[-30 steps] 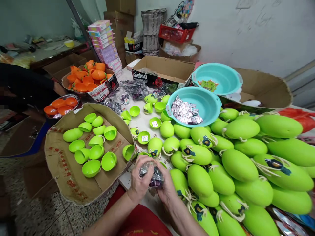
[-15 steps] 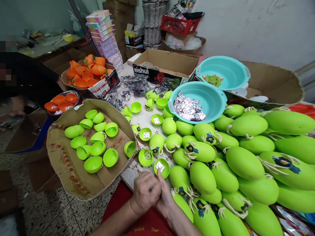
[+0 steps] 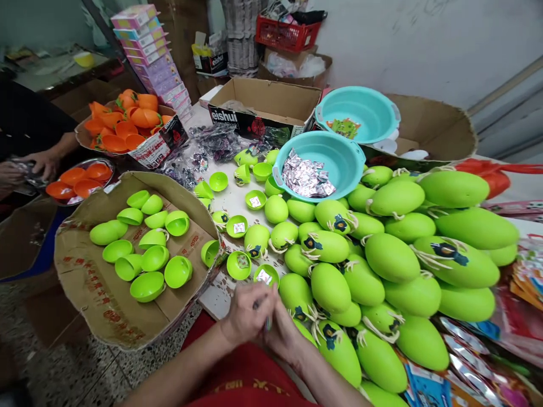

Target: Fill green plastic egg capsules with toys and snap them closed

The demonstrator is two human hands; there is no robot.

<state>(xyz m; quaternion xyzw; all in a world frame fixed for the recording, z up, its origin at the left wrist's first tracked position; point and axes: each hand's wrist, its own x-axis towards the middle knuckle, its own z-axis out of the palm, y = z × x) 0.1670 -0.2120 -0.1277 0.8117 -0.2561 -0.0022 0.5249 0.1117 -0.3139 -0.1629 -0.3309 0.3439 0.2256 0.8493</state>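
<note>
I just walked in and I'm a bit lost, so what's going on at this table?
Someone's left hand and right hand are clasped together at the table's edge; what they hold is mostly hidden. Just beyond them, open green cups stand with small packets inside. More green halves lie in a cardboard tray to the left, and egg-shaped green pieces are heaped on the right. Farther back, a blue basin holds silvery packets.
</note>
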